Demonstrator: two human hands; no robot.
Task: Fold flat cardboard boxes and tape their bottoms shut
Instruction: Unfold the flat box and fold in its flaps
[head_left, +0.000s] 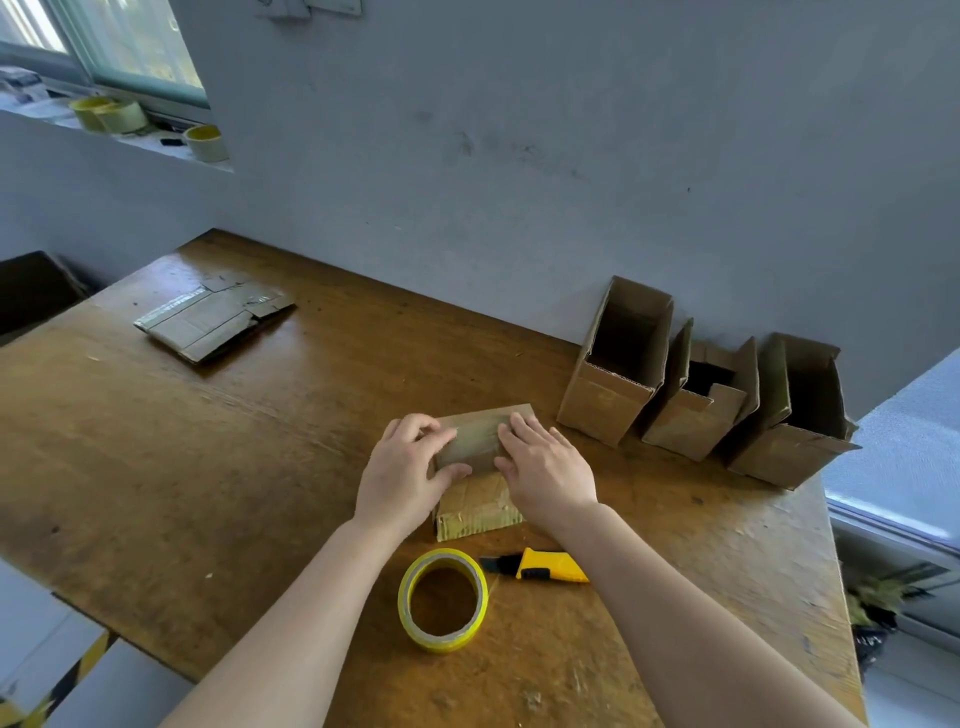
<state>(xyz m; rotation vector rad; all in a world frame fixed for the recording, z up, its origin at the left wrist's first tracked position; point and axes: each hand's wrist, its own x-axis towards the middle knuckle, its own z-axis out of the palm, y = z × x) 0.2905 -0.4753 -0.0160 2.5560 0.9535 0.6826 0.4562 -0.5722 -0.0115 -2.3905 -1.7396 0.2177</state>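
Note:
A small cardboard box (480, 441) stands in the middle of the wooden table (208, 467), its closed end facing up with shiny tape along the seam. My left hand (405, 473) grips the box's left edge, thumb on the near side. My right hand (545, 467) lies flat on the top right, fingers spread over the tape. A yellow tape roll (443, 600) lies in front of the box. Beside it rests a yellow and black utility knife (540, 566). A stack of flat cardboard boxes (208, 322) lies at the far left.
Three folded boxes (618, 364) (701, 400) (795, 415) stand open-topped against the wall at the right. Tape rolls (111, 114) sit on the window sill at the upper left. The table's right edge runs close behind the rightmost box.

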